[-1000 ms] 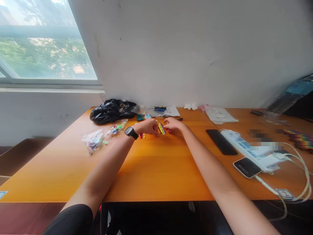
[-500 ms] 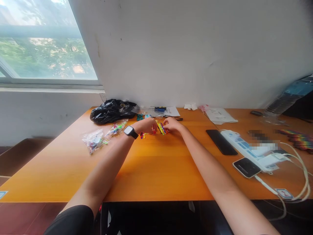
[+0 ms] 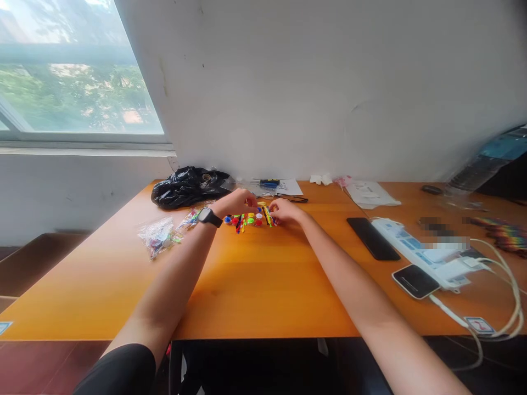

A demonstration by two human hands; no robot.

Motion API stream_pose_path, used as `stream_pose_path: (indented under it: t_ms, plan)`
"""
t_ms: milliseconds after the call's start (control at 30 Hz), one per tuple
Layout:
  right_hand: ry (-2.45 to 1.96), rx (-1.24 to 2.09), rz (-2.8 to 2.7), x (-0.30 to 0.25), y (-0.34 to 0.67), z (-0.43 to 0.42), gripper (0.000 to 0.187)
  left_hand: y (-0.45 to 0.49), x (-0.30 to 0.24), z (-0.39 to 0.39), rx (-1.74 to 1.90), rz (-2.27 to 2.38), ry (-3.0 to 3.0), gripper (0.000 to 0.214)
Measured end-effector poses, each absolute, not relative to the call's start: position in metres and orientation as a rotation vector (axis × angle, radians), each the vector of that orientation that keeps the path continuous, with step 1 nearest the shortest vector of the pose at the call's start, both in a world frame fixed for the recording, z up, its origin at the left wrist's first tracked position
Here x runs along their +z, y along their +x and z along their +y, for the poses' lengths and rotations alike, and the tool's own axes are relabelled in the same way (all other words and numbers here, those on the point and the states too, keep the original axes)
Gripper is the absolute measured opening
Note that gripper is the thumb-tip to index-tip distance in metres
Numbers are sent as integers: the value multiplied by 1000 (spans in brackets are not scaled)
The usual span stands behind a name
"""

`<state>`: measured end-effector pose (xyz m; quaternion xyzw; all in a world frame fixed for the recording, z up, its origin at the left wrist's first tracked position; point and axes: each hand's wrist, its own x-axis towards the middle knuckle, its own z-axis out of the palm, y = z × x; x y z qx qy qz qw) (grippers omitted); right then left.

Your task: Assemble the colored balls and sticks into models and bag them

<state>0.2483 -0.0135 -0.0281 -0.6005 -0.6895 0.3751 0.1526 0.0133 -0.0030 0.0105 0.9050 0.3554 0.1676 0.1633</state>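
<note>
My left hand [image 3: 239,202], with a dark watch [image 3: 209,217] on its wrist, is above the far middle of the table with its fingers bent and pinched; whatever is in them is hidden. Under it lie small round coloured pieces [image 3: 251,220] in red, blue, green, yellow and white. A bundle of narrow coloured strips [image 3: 240,224] rests among them. My right hand [image 3: 284,211] is closed at the side of a second bundle of coloured strips [image 3: 269,216], its fingertips against it. The pieces are too small to make out exactly.
Clear plastic packets [image 3: 158,237] of coloured parts lie left of my left arm. A black plastic bag [image 3: 187,187] is behind them. On the right are a black phone [image 3: 373,239], a white power strip [image 3: 411,249], a second device [image 3: 415,281] and looping cables [image 3: 513,285].
My left hand has moved left and slightly up, away from the right-hand bundle, uncovering the round pieces. My right hand has shifted slightly left, staying by its bundle of strips.
</note>
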Motion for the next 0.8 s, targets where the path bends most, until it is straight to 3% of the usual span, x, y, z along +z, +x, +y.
stream_pose_path:
  t_ms: [167, 433, 800]
  plan:
    - [-1675, 1117, -1997, -34, 243, -11, 12, -27, 31, 5, 554, 1215, 2529, 28]
    - [-1743, 996, -1930, -39, 238, -8, 34, -110, 53, -5, 527, 1634, 2311, 34]
    - [-1845, 644, -1926, -35, 246, -6, 28, -181, 44, -19, 539, 1861, 1888, 39]
